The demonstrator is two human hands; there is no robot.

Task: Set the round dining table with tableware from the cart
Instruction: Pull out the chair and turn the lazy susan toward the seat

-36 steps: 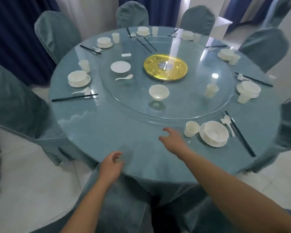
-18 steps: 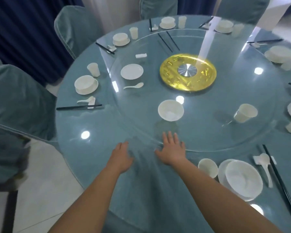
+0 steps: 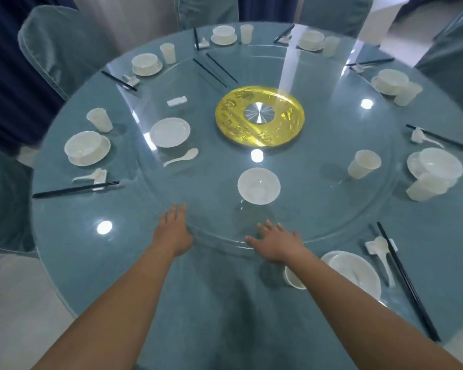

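Note:
My left hand (image 3: 173, 231) and my right hand (image 3: 275, 241) lie flat, fingers straight, on the near rim of the glass turntable (image 3: 318, 217) on the round table (image 3: 96, 252). On the turntable stand a white bowl (image 3: 258, 186) just beyond my hands, a white plate (image 3: 169, 132), a spoon (image 3: 181, 157), a cup (image 3: 363, 164), a chopstick rest (image 3: 176, 100) and loose chopsticks (image 3: 215, 69). A gold disc (image 3: 259, 116) marks its centre. Both hands hold nothing.
Place settings of bowl on plate, cup, spoon and black chopsticks ring the table, such as the left setting (image 3: 87, 151) and the near right setting (image 3: 352, 273). A cup (image 3: 293, 280) sits partly under my right forearm. Covered chairs (image 3: 56, 46) surround the table.
I have leaned in over the table. Both hands moved forward from the cloth near the table edge onto the turntable rim, and my left hand went further left and ahead.

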